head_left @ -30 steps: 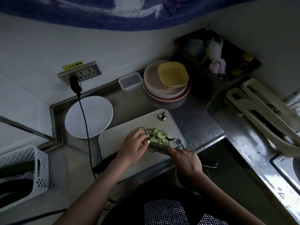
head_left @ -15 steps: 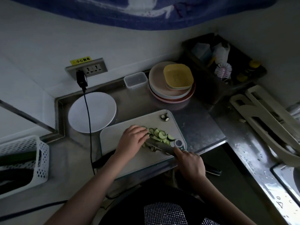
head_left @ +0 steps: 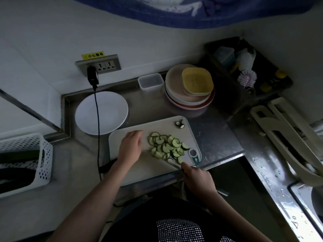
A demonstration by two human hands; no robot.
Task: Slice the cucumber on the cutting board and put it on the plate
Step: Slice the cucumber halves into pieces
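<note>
A heap of half-round cucumber slices (head_left: 166,147) lies on the right part of the pale cutting board (head_left: 139,168). Two cucumber end pieces (head_left: 180,124) sit at the board's far right corner. My left hand (head_left: 131,147) hovers over the board to the left of the slices, fingers relaxed, holding nothing. My right hand (head_left: 197,179) grips the knife (head_left: 172,162) at the board's near right corner; its blade lies low against the near edge of the heap. The white plate (head_left: 101,112) stands bare beyond the board's left end.
A black cable (head_left: 97,130) runs from the wall socket (head_left: 98,64) down across the plate. A white basket (head_left: 24,163) stands at the left. A clear tub (head_left: 151,82) and stacked plates with a yellow dish (head_left: 190,88) stand behind the board. A rack (head_left: 286,133) lies at the right.
My left hand has let go of the cucumber and drawn back to the left, uncovering the slices. The knife blade has slid toward the near right side of the heap.
</note>
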